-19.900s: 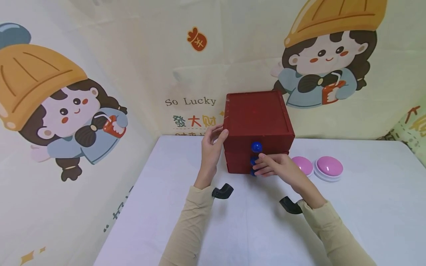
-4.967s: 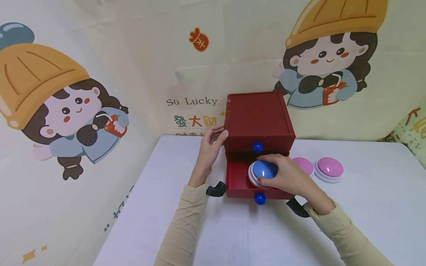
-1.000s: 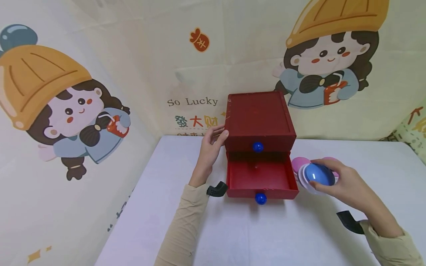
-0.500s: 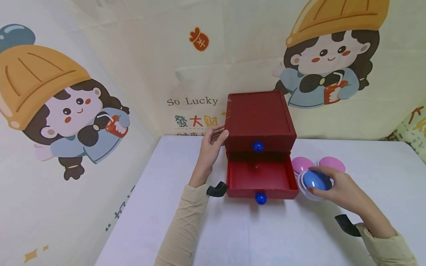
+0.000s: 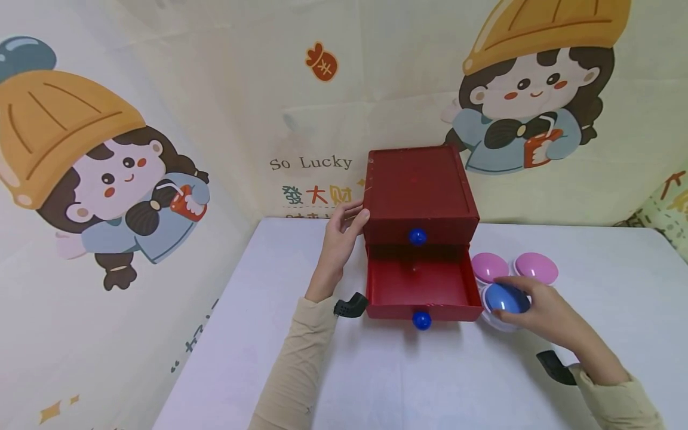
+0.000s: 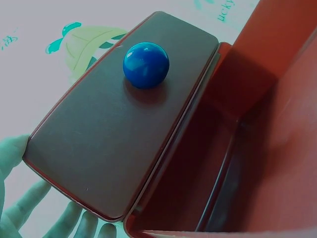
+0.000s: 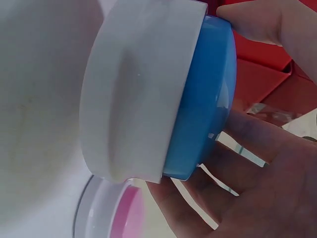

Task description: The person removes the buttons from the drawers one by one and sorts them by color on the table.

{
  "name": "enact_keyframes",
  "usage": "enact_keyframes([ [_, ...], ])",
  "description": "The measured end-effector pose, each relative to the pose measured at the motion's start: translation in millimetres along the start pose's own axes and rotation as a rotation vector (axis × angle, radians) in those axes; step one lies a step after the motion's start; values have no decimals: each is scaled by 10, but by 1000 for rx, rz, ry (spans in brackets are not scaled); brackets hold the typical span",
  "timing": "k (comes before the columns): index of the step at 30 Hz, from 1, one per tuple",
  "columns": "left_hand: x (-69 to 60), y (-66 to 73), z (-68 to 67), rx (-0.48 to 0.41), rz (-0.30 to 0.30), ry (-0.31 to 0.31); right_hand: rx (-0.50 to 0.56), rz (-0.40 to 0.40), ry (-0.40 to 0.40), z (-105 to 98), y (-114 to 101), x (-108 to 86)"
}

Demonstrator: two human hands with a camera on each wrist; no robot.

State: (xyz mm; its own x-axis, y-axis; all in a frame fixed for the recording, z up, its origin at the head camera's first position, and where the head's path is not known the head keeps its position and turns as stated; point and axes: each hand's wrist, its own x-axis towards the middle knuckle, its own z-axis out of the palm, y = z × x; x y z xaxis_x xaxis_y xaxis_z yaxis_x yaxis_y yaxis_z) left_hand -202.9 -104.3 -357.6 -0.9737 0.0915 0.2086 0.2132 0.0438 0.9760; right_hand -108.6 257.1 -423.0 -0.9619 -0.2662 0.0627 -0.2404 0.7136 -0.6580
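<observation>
My right hand holds a round blue push button with a white base, just right of the open drawer. In the right wrist view, the thumb and fingers span the button's blue cap; whether its base touches the table cannot be told. My left hand rests against the left side of a dark red drawer box, thumb by the front edge. Its lower drawer is pulled out with nothing inside. A blue ball knob sits on the upper drawer, which is closed.
Two pink push buttons, a left one and a right one, sit behind the blue one, right of the box. A white cloth covers the table. A printed backdrop stands close behind the box.
The blue push button has gone from inside the drawer to the table's right side, in front of the pink ones, carried by my right hand. The lower drawer was closed earliest on. My left hand stays put.
</observation>
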Motion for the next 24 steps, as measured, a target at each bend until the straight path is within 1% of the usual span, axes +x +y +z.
enact_keyframes([
  [6,-5,11,5,5,-5,8,-25,-12,-2,51,20,-4],
  [13,-4,7,2,6,-10,10,-34,10,-35,79,37,-7],
  [24,-2,12,-3,6,-8,4,-29,-34,-25,136,81,-9],
])
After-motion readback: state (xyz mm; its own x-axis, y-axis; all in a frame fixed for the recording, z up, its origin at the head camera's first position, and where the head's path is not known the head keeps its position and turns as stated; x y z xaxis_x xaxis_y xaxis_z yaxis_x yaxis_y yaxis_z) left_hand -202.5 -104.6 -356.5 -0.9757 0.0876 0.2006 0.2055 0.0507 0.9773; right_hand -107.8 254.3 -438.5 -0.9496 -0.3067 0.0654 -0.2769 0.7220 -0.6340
